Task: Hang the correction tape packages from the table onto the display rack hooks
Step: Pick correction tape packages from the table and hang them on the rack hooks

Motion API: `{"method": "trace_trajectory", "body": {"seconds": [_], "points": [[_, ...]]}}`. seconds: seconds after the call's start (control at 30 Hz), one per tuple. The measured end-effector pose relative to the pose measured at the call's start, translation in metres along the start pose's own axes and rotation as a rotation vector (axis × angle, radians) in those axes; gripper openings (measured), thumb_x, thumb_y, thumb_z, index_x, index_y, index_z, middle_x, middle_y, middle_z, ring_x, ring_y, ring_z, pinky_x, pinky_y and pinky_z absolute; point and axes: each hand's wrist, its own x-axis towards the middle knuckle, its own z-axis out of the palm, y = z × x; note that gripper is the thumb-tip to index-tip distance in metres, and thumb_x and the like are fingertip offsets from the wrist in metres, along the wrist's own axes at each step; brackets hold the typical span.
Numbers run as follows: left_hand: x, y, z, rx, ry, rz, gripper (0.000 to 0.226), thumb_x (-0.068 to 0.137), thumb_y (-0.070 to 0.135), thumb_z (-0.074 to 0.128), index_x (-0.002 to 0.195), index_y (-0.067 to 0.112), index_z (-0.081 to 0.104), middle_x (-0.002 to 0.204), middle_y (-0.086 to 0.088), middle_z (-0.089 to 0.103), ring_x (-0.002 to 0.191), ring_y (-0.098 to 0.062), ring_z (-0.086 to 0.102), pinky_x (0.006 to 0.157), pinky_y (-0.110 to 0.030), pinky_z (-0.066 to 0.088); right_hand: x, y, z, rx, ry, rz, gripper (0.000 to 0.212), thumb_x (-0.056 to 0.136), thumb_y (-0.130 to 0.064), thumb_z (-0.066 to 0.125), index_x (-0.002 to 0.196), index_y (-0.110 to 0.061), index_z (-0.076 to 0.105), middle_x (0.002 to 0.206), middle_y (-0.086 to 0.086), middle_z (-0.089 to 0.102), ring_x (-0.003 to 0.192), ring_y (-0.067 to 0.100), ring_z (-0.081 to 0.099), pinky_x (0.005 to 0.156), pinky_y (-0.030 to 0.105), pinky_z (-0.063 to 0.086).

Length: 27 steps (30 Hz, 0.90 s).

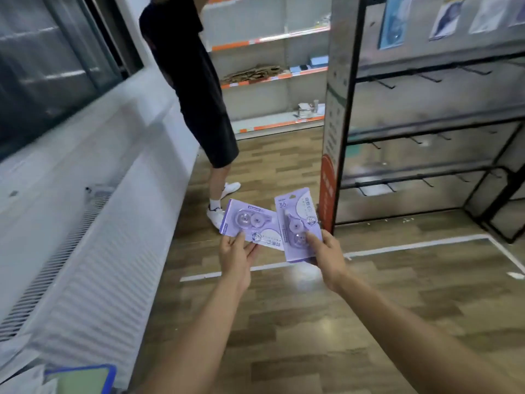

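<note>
Holding | left hand (234, 255): sideways package (250, 223) | right hand (326, 255): upright package (298, 223)

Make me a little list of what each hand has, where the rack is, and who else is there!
left hand: pinches a purple package, turned sideways
right hand: holds another purple package, upright
display rack: ahead on the right, black hooks mostly bare
hung yet: neither held package
other person: stands by the white shelves
floor: wood, white tape lines
</note>
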Motion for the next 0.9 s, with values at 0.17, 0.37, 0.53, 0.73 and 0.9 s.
{"method": "trace_trajectory", "body": {"seconds": [0.17, 0.37, 0.53, 0.73, 0.9], "points": [[0.003, -0.062, 0.128, -0.028, -0.143, -0.092, 0.016, 0.096, -0.001, 0.048, 0.106, 0.011, 0.053, 0.118, -0.022, 0.061, 0.084, -0.027, 0.067, 0.071, -0.035, 0.058, 0.043, -0.057, -0.120, 0.116, 0.113, 0.011, 0.009, 0.094, -0.017, 0.056, 0.099, -0.014, 0.063, 0.090, 0.006, 0.070, 0.076, 0.021, 0.066, 0.058, 0.032, 0.055], [0.007, -0.115, 0.257, -0.035, -0.311, -0.212, 0.042, 0.090, -0.008, 0.045, 0.128, 0.007, 0.051, 0.101, -0.015, 0.066, 0.078, -0.026, 0.069, 0.064, -0.033, 0.059, 0.082, -0.117, -0.238, 0.150, 0.211, -0.059, 0.010, 0.095, -0.016, 0.054, 0.101, -0.014, 0.062, 0.088, 0.003, 0.071, 0.076, 0.019, 0.066, 0.065, 0.032, 0.053], [0.035, -0.138, 0.349, 0.090, -0.497, -0.326, 0.047, 0.093, 0.050, 0.048, 0.126, 0.020, 0.060, 0.109, -0.003, 0.071, 0.091, -0.017, 0.068, 0.079, -0.031, 0.052, 0.118, -0.173, -0.308, 0.134, 0.325, -0.154, 0.010, 0.095, -0.012, 0.054, 0.095, -0.015, 0.063, 0.080, 0.001, 0.072, 0.064, 0.013, 0.067, 0.048, 0.025, 0.052], [0.085, -0.158, 0.473, 0.164, -0.505, -0.228, 0.022, 0.096, 0.027, 0.055, 0.112, 0.014, 0.063, 0.091, -0.001, 0.072, 0.078, -0.016, 0.067, 0.069, -0.030, 0.055, 0.184, -0.242, -0.372, 0.071, 0.427, -0.307, 0.010, 0.094, -0.014, 0.055, 0.091, -0.018, 0.063, 0.089, 0.003, 0.069, 0.072, 0.015, 0.064, 0.049, 0.023, 0.050], [0.119, -0.166, 0.577, 0.114, -0.562, -0.176, 0.006, 0.094, 0.016, 0.060, 0.100, 0.015, 0.061, 0.099, -0.008, 0.068, 0.080, -0.021, 0.066, 0.056, -0.028, 0.055, 0.246, -0.297, -0.420, 0.046, 0.521, -0.375, 0.007, 0.093, -0.018, 0.058, 0.090, -0.021, 0.064, 0.090, 0.001, 0.069, 0.075, 0.013, 0.064, 0.061, 0.027, 0.054]]}}
